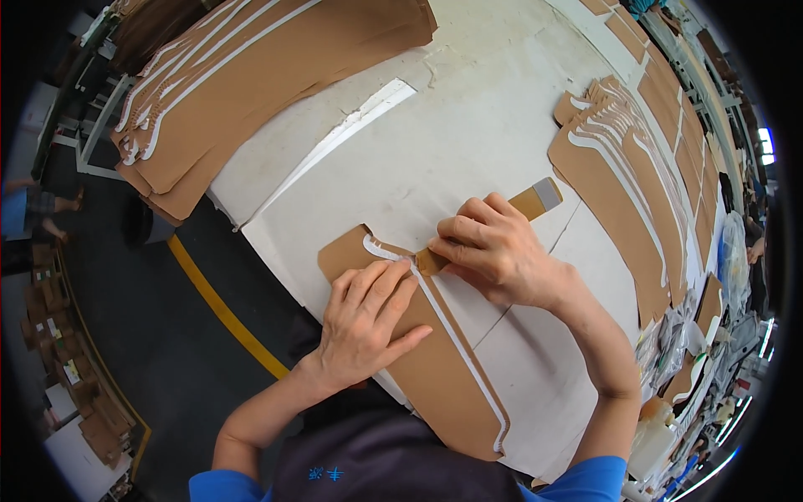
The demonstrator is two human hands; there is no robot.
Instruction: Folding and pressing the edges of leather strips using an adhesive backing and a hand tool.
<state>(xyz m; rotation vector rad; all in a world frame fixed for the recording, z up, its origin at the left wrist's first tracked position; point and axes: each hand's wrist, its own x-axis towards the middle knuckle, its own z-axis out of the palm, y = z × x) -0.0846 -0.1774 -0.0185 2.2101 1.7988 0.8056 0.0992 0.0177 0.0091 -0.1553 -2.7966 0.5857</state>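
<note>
Left hand [368, 322] flat, open, pressing cardboard sheet [435, 368] at frame centre; right hand [493, 251] closed around brush [535, 199], bristles on sheet's white edge.

A dark floor [159, 335] with a yellow line [222, 309] runs beside the long tabletop [468, 125], which is covered in white paper. Bright windows [765, 146] glow at the far right, and cluttered shelves [75, 393] stand at the left.

Our two bare forearms rise from blue short sleeves at the lower edge. Our left hand [368, 322] lies flat, palm down, fingers [381, 280] spread and pointing up and to the right. Our right hand [493, 247] curls, knuckles up, fingertips pinched together toward the left, wrist bent, elbow out.
</note>
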